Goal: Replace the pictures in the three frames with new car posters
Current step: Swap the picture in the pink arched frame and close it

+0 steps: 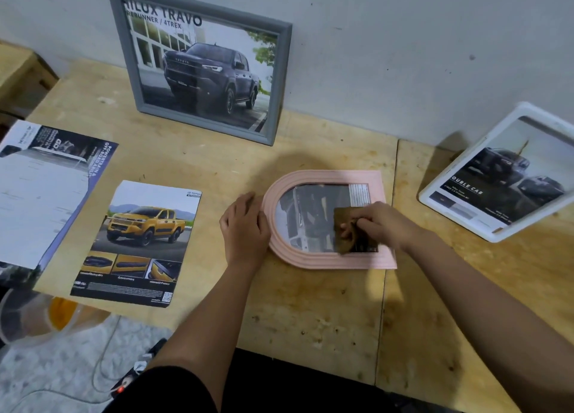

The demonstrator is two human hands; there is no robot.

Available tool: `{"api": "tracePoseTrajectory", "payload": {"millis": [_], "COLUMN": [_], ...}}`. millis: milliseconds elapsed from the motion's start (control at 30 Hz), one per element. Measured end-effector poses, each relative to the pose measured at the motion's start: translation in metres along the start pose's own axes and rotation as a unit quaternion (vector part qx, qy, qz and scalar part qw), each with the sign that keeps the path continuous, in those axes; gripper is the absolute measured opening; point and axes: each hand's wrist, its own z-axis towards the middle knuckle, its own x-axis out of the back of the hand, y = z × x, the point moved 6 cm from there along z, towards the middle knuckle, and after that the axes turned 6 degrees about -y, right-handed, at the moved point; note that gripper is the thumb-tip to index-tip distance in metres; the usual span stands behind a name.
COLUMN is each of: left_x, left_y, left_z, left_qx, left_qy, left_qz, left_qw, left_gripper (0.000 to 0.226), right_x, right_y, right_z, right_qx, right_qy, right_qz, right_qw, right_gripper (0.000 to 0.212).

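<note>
3 frames counted. The grey frame and white frame lean against the wall, likely finished. The pink frame lies flat on the table. The left hand braces its rim, grip unclear. The right hand pinches 1 brown cloth on the glass, apparently wiping. 2 loose posters lie at the left.
</note>
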Motion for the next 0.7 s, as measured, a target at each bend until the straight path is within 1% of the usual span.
{"api": "tracePoseTrajectory", "payload": {"millis": [67,100,133,167,233,267,300,367,433,500,533,600,700], "left_x": [0.000,0.000,-0.001,-0.001,0.000,0.000,0.001,0.002,0.003,0.004,0.005,0.007,0.005], "left_y": [0.001,0.000,0.000,0.000,-0.001,-0.001,-0.001,-0.002,-0.003,-0.003,-0.002,-0.001,-0.003], "left_z": [0.000,0.000,0.000,0.000,0.001,0.001,0.000,0.000,0.000,0.000,0.000,0.000,0.001], "left_qx": [-0.001,0.000,-0.001,-0.003,-0.004,-0.005,-0.006,-0.013,-0.015,-0.014,-0.013,-0.015,-0.005], "left_qy": [-0.004,-0.012,-0.019,-0.026,-0.036,-0.041,-0.047,-0.053,-0.057,-0.063,-0.066,-0.072,-0.089], "left_qz": [-0.003,-0.002,0.000,-0.001,-0.010,-0.016,-0.020,-0.022,-0.027,-0.043,-0.051,-0.062,-0.061], "left_qw": [1.000,1.000,1.000,1.000,0.999,0.999,0.999,0.998,0.998,0.997,0.996,0.995,0.994], "left_gripper": [0.036,0.037,0.038,0.041,0.047,0.047,0.046,0.042,0.041,0.043,0.043,0.043,0.036], "right_x": [0.016,0.025,0.033,0.038,0.038,0.032,0.024,0.006,-0.013,-0.036,-0.049,-0.077,-0.113], "right_y": [0.001,-0.002,-0.006,-0.008,-0.009,-0.010,-0.011,-0.016,-0.023,-0.028,-0.033,-0.045,-0.064], "right_z": [0.001,0.002,0.001,-0.002,-0.019,-0.029,-0.039,-0.059,-0.079,-0.091,-0.093,-0.088,-0.069], "right_qx": [-0.032,-0.046,-0.057,-0.071,-0.105,-0.123,-0.145,-0.189,-0.237,-0.284,-0.298,-0.302,-0.291], "right_qy": [0.027,0.062,0.114,0.176,0.295,0.340,0.368,0.400,0.426,0.435,0.433,0.416,0.387], "right_qz": [-0.027,-0.026,-0.001,0.050,0.156,0.175,0.164,0.095,0.025,-0.012,-0.019,-0.028,-0.038], "right_qw": [0.999,0.997,0.992,0.981,0.937,0.916,0.904,0.892,0.873,0.854,0.851,0.857,0.874], "right_gripper": [0.031,0.031,0.031,0.031,0.030,0.028,0.025,0.016,0.011,0.014,0.016,0.021,0.032]}}
